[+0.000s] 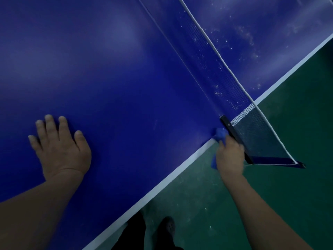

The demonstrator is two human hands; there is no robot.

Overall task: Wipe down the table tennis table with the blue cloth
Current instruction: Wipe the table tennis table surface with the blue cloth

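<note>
Right hand (pixel 229 156) gripping blue cloth (pixel 220 135) at table (pixel 126 87) edge beside net post (pixel 234 136); left hand (pixel 60 143) flat, fingers spread, on tabletop.

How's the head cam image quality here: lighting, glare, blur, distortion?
Head view: dim, with a blue cast; soft glare patches on the table tennis table; wide-angle bending of the net and the white edge line; right hand and blue cloth slightly soft; left hand fairly sharp; white specks beyond the net are readable.

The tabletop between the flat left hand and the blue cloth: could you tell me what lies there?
Head view: only bare table between the left hand and the blue cloth.
</note>
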